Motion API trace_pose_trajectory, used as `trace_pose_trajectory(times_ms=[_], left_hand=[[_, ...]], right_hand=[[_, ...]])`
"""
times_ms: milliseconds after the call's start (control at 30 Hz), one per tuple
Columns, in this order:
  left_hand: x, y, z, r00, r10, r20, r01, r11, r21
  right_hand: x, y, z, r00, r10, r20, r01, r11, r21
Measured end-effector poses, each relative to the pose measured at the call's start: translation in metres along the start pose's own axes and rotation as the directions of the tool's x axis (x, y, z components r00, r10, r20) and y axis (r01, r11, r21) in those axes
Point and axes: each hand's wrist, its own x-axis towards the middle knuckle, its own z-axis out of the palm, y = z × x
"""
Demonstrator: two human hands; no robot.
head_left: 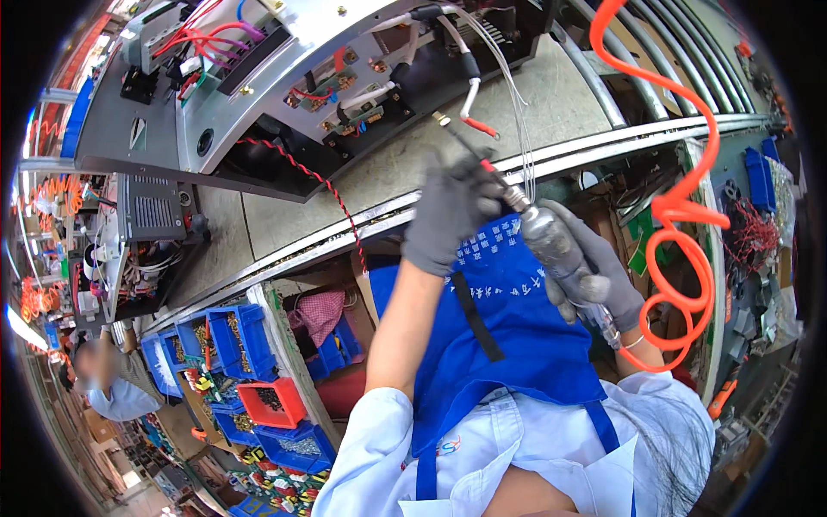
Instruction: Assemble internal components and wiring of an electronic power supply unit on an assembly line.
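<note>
My right hand (600, 267), in a grey glove, is wrapped around a silver air screwdriver (554, 245). A coiled orange air hose runs from its back end. Its long thin bit, with a red sleeve, points up and left toward an open metal cabinet (258, 112). At the bit's tip sits a small brass-coloured fastener (442, 120). My left hand (448, 215), also gloved in grey, is beside the bit near the red sleeve. Motion smears its fingers, so their grip on the bit is unclear. Wiring and boards show inside the cabinet.
A white cable (470, 99) with a red end hangs from the cabinet over the bench, beside thin white wires. A twisted red wire (332, 194) trails over the bench edge. Blue bins (239, 342) and a red bin (272, 403) hold small parts at left. Another person (121, 388) is far left.
</note>
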Motion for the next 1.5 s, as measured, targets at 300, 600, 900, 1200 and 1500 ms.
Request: trace_pose_trajectory(times_ms=[300,600,900,1200,1500], left_hand=[[0.013,-0.020,0.040,0.557,0.829,-0.044,-0.343,0.278,0.897],[0.025,0.032,0.019,0.646,0.684,0.339,-0.319,-0.162,0.934],[0.015,0.052,0.022,0.845,0.524,0.104,-0.359,0.413,0.837],[-0.012,0.114,0.050,0.638,0.544,0.546,-0.030,-0.691,0.723],[-0.011,0.126,0.030,0.497,0.556,0.666,-0.012,-0.763,0.646]], right_hand=[[-0.015,-0.002,0.004,0.988,-0.099,-0.118,0.110,0.990,0.091],[-0.014,0.000,0.003,0.991,-0.103,-0.083,0.114,0.983,0.145],[-0.010,0.018,-0.015,0.977,-0.211,-0.007,0.207,0.951,0.231],[-0.007,0.026,-0.015,0.981,-0.191,0.016,0.183,0.959,0.214],[0.010,0.040,-0.011,0.986,0.039,0.161,-0.072,0.976,0.204]])
